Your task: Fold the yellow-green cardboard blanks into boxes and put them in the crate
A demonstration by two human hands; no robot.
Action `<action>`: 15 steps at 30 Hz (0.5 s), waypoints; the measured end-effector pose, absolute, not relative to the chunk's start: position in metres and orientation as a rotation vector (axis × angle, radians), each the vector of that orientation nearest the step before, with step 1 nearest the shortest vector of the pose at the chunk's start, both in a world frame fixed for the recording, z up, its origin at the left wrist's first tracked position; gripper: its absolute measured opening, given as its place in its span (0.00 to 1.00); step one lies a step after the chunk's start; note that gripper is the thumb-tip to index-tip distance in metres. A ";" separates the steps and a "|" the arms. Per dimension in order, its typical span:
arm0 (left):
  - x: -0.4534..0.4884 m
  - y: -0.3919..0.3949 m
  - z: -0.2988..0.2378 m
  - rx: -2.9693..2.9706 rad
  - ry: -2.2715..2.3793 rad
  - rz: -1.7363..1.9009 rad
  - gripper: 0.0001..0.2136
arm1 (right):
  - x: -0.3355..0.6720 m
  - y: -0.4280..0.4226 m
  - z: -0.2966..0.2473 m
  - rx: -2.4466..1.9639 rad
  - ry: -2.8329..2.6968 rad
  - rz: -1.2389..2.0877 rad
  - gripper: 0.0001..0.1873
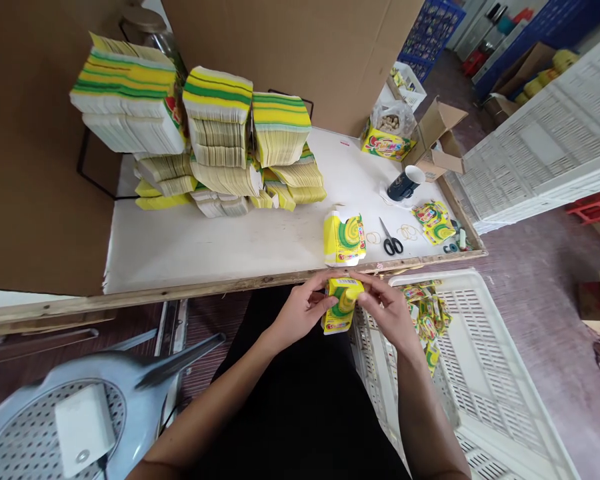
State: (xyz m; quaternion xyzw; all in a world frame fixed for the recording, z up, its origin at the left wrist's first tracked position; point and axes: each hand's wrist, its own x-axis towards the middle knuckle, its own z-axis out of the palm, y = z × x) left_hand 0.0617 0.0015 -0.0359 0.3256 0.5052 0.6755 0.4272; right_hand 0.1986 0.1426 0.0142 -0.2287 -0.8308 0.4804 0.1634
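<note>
Between my two hands, just in front of the table's edge, is a small yellow and green printed carton. My left hand grips its left side, thumb on the front face and fingers along the top. From the right, my right hand pinches the carton near its top right corner. Another yellow carton, its white inside showing at the top, sits on the table just beyond my hands. Below my right hand a white plastic crate holds several yellow packs.
Tall stacks of flat cartons stand on the white table. Black scissors, rubber bands, a dark mug and flat packs lie at right. A blue-grey stool with a white device is at left.
</note>
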 end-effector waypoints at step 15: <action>0.072 0.011 -0.024 0.768 1.214 1.649 0.27 | 0.199 0.134 0.009 -0.753 -2.371 1.120 0.14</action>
